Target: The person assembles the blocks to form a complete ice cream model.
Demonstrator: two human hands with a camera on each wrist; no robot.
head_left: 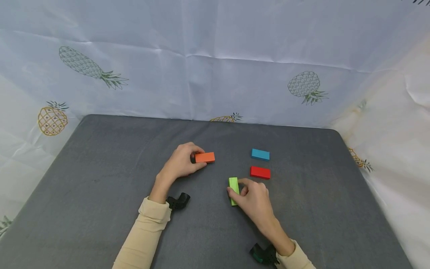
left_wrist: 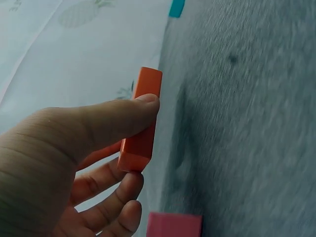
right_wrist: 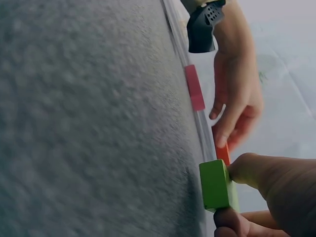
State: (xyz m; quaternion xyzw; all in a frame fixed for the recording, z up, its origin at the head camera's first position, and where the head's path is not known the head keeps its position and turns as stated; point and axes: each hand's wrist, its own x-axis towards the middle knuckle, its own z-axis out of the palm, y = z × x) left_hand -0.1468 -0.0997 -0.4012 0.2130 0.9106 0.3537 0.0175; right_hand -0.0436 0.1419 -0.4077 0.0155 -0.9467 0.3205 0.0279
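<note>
Fuzzy grey cloth (head_left: 97,179) lies under the red block (head_left: 260,172); left of it, your left hand (head_left: 181,161) pinches a smooth, oblong orange block (head_left: 205,157), perhaps painted wood. Nearer you than the red block, your right hand (head_left: 256,201) pinches a green block (head_left: 233,183).

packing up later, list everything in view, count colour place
table: 1, grey, centre
patterned cloth: count unclear, white, behind table
blue block: 1, blue, on table
red block: 1, red, nearer than blue
pink block: 1, pink, on table, wrist views
orange block: 1, orange, left of blue
green block: 1, green, nearer, left of red
wrist devices: 2, black, at wrists
sleeves: 2, beige, both forearms
left hand: 1, gripping orange block
right hand: 1, pinching green block
</note>
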